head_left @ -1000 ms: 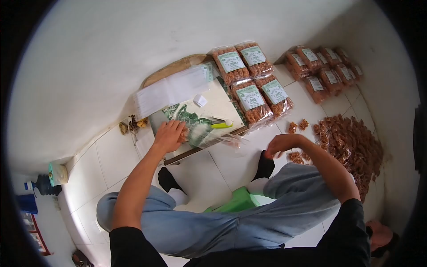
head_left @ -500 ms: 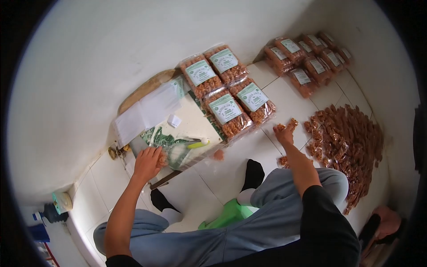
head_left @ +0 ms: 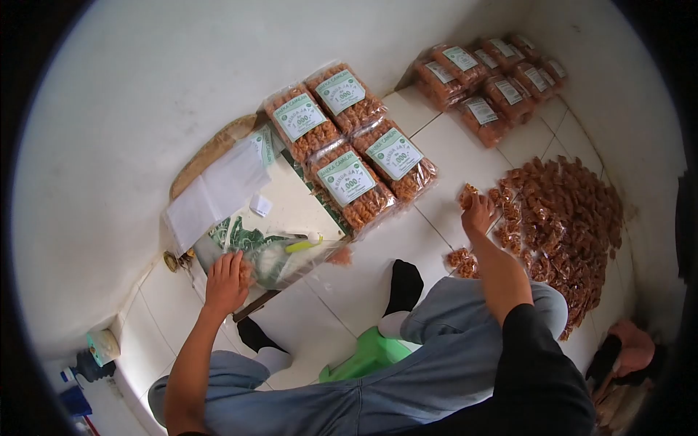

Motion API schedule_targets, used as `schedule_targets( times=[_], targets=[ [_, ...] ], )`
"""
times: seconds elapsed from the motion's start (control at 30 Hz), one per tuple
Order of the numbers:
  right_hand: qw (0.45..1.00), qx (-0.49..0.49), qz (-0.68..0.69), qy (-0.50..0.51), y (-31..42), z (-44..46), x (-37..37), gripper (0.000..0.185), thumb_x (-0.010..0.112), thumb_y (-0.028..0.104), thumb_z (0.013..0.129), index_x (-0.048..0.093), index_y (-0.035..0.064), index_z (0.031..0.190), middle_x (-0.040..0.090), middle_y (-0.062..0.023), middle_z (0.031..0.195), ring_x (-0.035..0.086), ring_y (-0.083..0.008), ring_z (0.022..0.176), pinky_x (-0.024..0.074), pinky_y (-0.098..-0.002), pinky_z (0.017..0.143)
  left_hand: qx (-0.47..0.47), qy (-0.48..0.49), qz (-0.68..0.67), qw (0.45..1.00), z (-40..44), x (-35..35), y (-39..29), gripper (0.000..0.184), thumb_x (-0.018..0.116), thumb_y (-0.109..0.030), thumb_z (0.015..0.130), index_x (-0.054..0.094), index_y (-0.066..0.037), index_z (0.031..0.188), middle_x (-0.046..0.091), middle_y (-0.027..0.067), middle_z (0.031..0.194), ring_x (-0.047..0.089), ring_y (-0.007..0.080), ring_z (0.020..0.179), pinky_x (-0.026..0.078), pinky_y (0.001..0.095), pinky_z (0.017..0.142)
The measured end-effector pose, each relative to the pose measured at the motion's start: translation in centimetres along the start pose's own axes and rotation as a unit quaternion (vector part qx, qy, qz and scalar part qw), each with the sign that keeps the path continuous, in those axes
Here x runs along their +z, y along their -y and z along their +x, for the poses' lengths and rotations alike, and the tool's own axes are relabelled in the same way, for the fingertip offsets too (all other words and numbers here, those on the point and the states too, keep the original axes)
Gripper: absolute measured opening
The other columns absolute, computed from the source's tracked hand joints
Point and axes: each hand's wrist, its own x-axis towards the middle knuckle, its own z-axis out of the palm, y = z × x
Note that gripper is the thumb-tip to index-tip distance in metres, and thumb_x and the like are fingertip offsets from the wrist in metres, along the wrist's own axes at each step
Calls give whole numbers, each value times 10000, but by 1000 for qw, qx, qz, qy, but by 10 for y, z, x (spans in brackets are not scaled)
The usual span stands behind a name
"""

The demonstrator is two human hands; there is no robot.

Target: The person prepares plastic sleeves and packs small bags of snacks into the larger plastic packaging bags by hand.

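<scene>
My left hand [head_left: 227, 283] is closed on the edge of a clear plastic bag [head_left: 291, 275] on the low board. Inside that bag, an orange-brown snack shows beside my fingers and at the bag's right end. Over the floor tiles, my right hand [head_left: 478, 216] pinches a small snack packet [head_left: 468, 193] at the left edge of a large pile of snack packets [head_left: 563, 225]. A few more loose packets [head_left: 462, 263] lie below that hand. A yellow-green-handled tool [head_left: 302, 245] lies on the board by the bag, partly behind plastic.
Several large labelled snack packs [head_left: 347, 182] stand together on the board's right side. More filled packs [head_left: 480, 111] are stacked by the far wall. White plastic sheets [head_left: 218, 192] lie on the board's left. A green stool [head_left: 363, 357] is under me.
My right hand has shifted right, closer to the packet pile. My left hand keeps its place on the bag. The whole view has moved slightly.
</scene>
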Motion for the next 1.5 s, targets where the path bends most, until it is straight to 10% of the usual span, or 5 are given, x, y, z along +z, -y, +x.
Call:
schedule_targets(
  times=[0.3, 0.6, 0.87, 1.23, 1.5],
  targets=[
    [959, -257, 102, 58, -30, 49, 19, 300, 617, 243, 883, 643, 116, 1154, 450, -200, 1379, 363, -375, 1333, 356, -525, 1062, 10, 1, -6, 1000, 2, -2, 1, 871, 759, -212, 693, 339, -31, 1434, 403, 159, 1359, 367, 332, 1296, 293, 453, 1089],
    [922, -118, 368, 13, -12, 32, 5, 540, 606, 237, 899, 466, 50, 1385, 407, -301, 1419, 378, -449, 1327, 293, -521, 1134, 19, -4, -2, 1000, 0, -13, -5, 816, 735, -235, 743, 343, 9, 1415, 426, 203, 1325, 401, 385, 1251, 324, 476, 1055],
    [976, 130, 22, 173, 20, 42, 4, 715, 370, 563, 954, 261, 98, 1486, 484, -210, 1312, 448, -419, 1257, 349, -612, 979, -1, -18, -10, 1000, 0, 1, 0, 821, 734, -241, 753, 332, -40, 1440, 417, 157, 1359, 375, 334, 1296, 309, 456, 1074],
    [914, -373, -149, -51, 41, -46, 21, 674, 513, 233, 889, 278, 91, 1504, 491, -135, 1250, 524, -269, 1019, 414, -423, 825, 7, -47, 4, 999, -3, 0, 0, 757, 671, -183, 766, 346, -47, 1436, 448, 130, 1333, 404, 301, 1261, 330, 425, 1035],
    [963, -260, -43, 53, 50, -40, 20, 498, 569, 218, 895, 490, 29, 1349, 576, -160, 1148, 585, -311, 993, 469, -447, 842, 12, -83, -9, 996, -9, 10, 5, 856, 676, -183, 753, 265, -44, 1491, 417, 126, 1402, 383, 276, 1308, 321, 411, 1067]
  ],
)
